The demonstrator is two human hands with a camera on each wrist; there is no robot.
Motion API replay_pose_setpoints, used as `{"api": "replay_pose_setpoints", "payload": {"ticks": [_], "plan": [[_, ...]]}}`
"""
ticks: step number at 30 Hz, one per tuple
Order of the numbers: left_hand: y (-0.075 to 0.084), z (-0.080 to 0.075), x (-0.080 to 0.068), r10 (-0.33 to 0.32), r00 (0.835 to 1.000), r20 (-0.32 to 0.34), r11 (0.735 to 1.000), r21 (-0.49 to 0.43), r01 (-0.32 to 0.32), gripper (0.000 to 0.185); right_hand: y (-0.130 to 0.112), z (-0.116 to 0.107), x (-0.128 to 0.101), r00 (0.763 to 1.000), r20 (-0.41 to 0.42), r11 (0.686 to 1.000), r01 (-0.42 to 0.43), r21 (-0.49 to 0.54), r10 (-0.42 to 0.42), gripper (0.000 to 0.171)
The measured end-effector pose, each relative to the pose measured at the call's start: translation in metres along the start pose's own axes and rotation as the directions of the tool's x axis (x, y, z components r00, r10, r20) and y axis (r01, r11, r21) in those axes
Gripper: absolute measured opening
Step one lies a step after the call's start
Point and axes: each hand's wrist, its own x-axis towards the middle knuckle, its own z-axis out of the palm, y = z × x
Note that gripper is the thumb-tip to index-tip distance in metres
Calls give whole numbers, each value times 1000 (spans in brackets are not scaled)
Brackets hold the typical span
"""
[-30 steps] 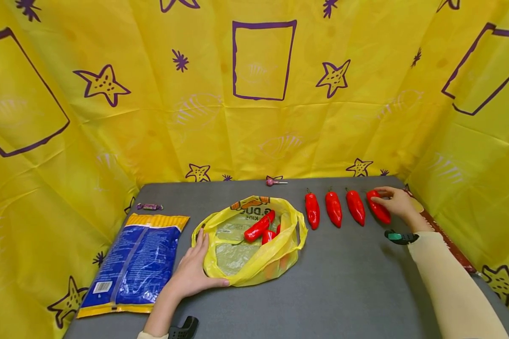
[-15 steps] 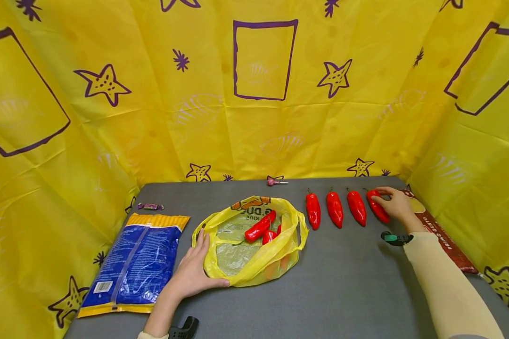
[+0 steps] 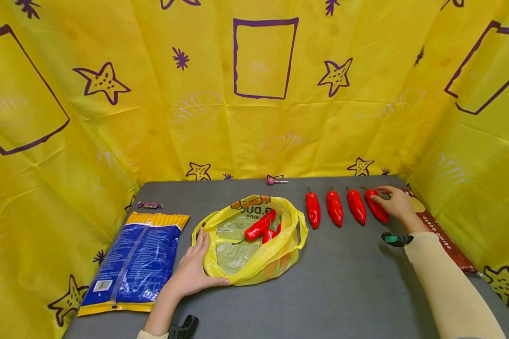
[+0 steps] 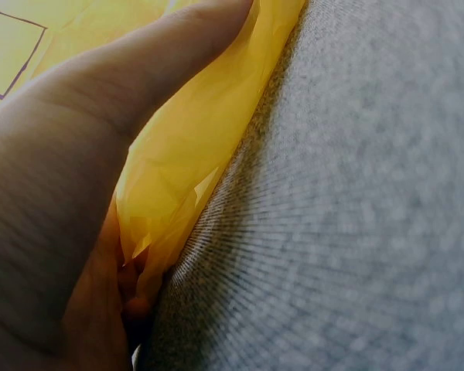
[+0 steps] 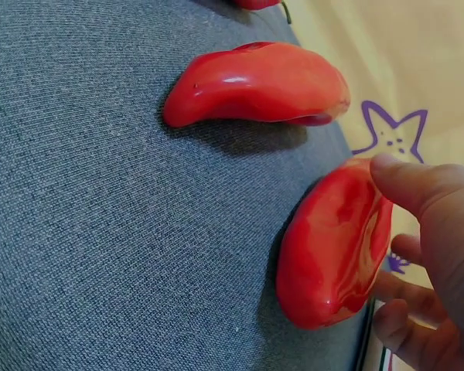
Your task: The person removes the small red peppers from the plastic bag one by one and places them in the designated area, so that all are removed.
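A yellow plastic bag [image 3: 275, 259] stands with its mouth open at mid-table, several red peppers [image 3: 258, 227] inside. My left hand [image 3: 192, 270] rests against the bag's near left side, thumb along the front, fingers spread along the rim. In the left wrist view the thumb [image 4: 178, 46] lies on the yellow plastic. To the right, red peppers lie in a row, stems away from me. At its right end, my right hand [image 3: 395, 205] holds a red pepper [image 5: 332, 247] between thumb and fingers, the pepper lying on the table. Another pepper [image 5: 255, 83] lies beside it.
A blue and yellow packet [image 3: 135, 263] lies at the left, with a purple-wrapped candy [image 3: 150, 205] behind it. A lollipop [image 3: 275, 181] is near the back edge. Partly under my right forearm lies a dark red pack [image 3: 445, 240]. Yellow patterned cloth [image 3: 254, 132] walls the grey table.
My right forearm has shifted slightly left, uncovering more of the dark red pack. The pepper at my right hand has moved a little left. My left hand and the bag have stayed put.
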Motion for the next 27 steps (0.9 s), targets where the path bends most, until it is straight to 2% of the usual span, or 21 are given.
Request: {"api": "replay_pose_setpoints", "payload": {"ticks": [3, 10, 18, 27], "plan": [[0, 0, 0, -1, 1000, 1, 1000, 1, 1, 152, -1, 0, 0, 1000, -12, 1000, 14, -2, -14, 59], [1, 0, 0, -4, 1000, 2, 1000, -1, 4, 152, -11, -5, -3, 995, -98, 1000, 31, -2, -32, 54], [2, -2, 0, -7, 1000, 4, 1000, -1, 7, 151, -43, -10, -10, 990, -144, 996, -1, 85, 14, 59], [3, -2, -1, -7, 1000, 5, 1000, 1, 7, 152, -82, -6, -20, 983, -180, 994, 63, 88, -46, 58]]}}
